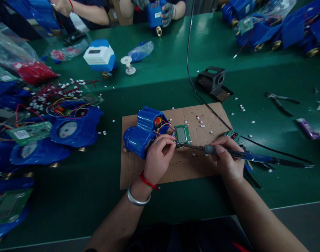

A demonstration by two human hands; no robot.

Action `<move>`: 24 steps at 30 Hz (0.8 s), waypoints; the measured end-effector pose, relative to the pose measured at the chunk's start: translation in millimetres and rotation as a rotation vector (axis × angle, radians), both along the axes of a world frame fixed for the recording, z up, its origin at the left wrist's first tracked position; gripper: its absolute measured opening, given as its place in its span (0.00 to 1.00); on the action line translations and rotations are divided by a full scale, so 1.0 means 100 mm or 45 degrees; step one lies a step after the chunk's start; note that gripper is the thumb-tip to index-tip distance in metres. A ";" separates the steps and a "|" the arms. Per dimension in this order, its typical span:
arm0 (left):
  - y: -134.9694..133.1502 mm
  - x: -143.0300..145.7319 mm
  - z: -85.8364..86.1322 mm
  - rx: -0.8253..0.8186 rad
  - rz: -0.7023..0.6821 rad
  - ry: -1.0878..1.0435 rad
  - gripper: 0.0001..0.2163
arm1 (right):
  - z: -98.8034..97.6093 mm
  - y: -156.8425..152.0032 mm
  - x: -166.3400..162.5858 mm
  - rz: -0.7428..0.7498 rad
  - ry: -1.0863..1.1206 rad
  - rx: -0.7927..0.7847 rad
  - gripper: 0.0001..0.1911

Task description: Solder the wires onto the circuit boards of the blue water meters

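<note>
Circuit board (181, 134) lies screen up near the middle of the cardboard sheet (191, 168), just beside the blue meter body (141, 131) on the sheet's left part. Wires (162, 128) link the two; they look short, likely why both sit this close. My left hand (160, 157) is over the cardboard's middle, thumb and fingers closed in a pinch at the board's near-left corner, presumably steadying it or a wire (too small to tell what's between the fingertips). My right hand (229, 159), at the cardboard's right edge, grips the soldering iron (250, 156) by its handle, well behind the tip, probably for control and away from heat. Tip points left to the board's near edge; contact I can't confirm. Cardboard likely shields the green tabletop (160, 87). Iron stand (214, 78) sits just beyond the cardboard's far right corner, within right-arm reach, I'd guess on purpose. Pliers (275, 97) lie right of the cardboard, well apart. Left of it: more blue meters (78, 131), grouped, perhaps to free up working room.
</note>
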State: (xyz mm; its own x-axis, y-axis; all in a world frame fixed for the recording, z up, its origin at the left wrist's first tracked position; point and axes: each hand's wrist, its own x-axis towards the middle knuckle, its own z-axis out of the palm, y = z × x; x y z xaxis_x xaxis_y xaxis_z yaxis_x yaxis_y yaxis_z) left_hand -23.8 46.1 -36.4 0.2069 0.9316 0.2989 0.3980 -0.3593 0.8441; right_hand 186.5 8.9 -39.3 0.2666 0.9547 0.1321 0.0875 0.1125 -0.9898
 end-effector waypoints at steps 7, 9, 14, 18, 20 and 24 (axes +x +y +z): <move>0.01 0.00 0.00 -0.005 -0.002 0.014 0.06 | -0.01 0.00 0.00 0.002 0.019 -0.001 0.11; 0.01 0.00 0.01 -0.003 -0.005 0.018 0.05 | -0.01 0.01 0.01 0.001 0.034 0.016 0.11; 0.01 0.00 0.02 -0.015 -0.005 0.035 0.05 | -0.01 0.01 0.01 -0.001 0.027 -0.002 0.12; 0.00 0.00 0.03 -0.027 -0.001 0.034 0.05 | -0.01 0.01 0.01 0.007 0.003 -0.010 0.12; 0.00 0.00 0.03 -0.028 -0.003 0.033 0.05 | -0.01 0.01 0.01 0.018 -0.004 -0.005 0.12; 0.00 0.00 0.02 -0.031 -0.008 0.030 0.05 | 0.00 0.02 0.01 0.016 -0.013 -0.006 0.12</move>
